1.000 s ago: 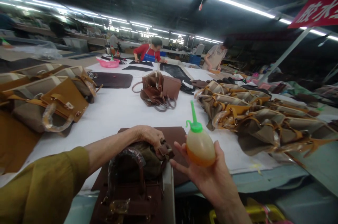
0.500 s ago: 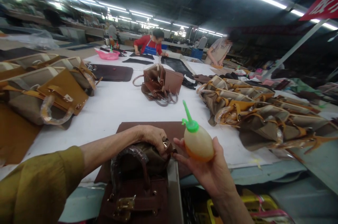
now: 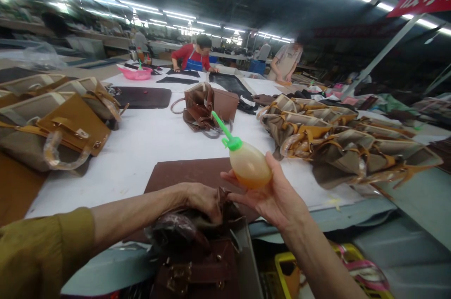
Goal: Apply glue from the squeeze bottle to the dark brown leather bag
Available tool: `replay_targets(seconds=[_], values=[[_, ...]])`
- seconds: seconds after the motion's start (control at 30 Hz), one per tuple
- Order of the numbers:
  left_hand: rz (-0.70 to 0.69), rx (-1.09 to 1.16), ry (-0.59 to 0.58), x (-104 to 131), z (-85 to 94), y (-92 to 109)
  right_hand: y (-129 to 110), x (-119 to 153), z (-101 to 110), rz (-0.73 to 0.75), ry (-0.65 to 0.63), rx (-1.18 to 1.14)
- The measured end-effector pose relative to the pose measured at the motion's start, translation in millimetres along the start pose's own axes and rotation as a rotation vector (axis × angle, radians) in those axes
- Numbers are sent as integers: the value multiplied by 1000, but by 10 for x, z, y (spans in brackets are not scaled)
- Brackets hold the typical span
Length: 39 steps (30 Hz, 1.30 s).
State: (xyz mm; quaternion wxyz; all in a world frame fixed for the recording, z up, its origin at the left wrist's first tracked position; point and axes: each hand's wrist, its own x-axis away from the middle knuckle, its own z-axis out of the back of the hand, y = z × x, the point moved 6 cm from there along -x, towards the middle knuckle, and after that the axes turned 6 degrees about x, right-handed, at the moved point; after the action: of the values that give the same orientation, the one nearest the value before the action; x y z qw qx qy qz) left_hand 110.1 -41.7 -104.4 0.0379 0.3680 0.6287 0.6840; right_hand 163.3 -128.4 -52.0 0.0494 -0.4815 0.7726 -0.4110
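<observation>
A dark brown handbag [image 3: 204,266] with gold fittings stands at the near table edge, its handle wrapped in clear film. My left hand [image 3: 206,200] is closed on the bag's top edge, its fingertips partly hidden inside. My right hand [image 3: 278,195] holds a rounded squeeze bottle [image 3: 250,167] of amber liquid, its green spout pointing up and left. Fingers of that hand also reach the bag's edge beside my left hand. Under and behind the bag lies a flat brown sheet [image 3: 190,172].
A brown bag [image 3: 211,108] stands mid-table. Tan bags crowd the left [image 3: 73,125] and right [image 3: 338,144]. Beyond are a pink basin [image 3: 136,72] and two people at work. A yellow crate [image 3: 287,273] sits below the table edge at right.
The bottle has tipped further left and moved up and left with my right hand. The brown handbag has shifted slightly right and down in view, and my left hand has stayed on its edge.
</observation>
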Motion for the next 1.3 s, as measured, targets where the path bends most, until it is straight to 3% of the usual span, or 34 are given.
replay_targets(seconds=[0.2,0.27,0.33,0.43,0.67,0.73,0.9,1.0,1.13,1.2,1.3], values=[[117,264,40,225,143,-67,105,-85,207,-67,72,-115],[108,179,-14,218,120,-3,123,-112,249,-71,98,-153],[110,-52,-13,171,106,57,120,-134,255,-69,107,-161],[177,-353,149,95,131,66,114,-170,221,-65,106,-148],[290,-482,541,112,135,-45,207,-259,120,-40,137,-164],[342,-491,538,111,142,-70,201,-248,81,-64,119,-122],[283,-572,332,139,247,-62,59,-95,170,-147,40,20],[238,-461,322,293,426,-103,27,39,460,-104,51,41],[225,36,353,466,629,-319,308,198,770,-46,47,-55],[220,256,327,497,690,-448,523,270,751,-62,14,-133],[164,288,293,553,773,-552,696,353,569,-47,-42,-220]])
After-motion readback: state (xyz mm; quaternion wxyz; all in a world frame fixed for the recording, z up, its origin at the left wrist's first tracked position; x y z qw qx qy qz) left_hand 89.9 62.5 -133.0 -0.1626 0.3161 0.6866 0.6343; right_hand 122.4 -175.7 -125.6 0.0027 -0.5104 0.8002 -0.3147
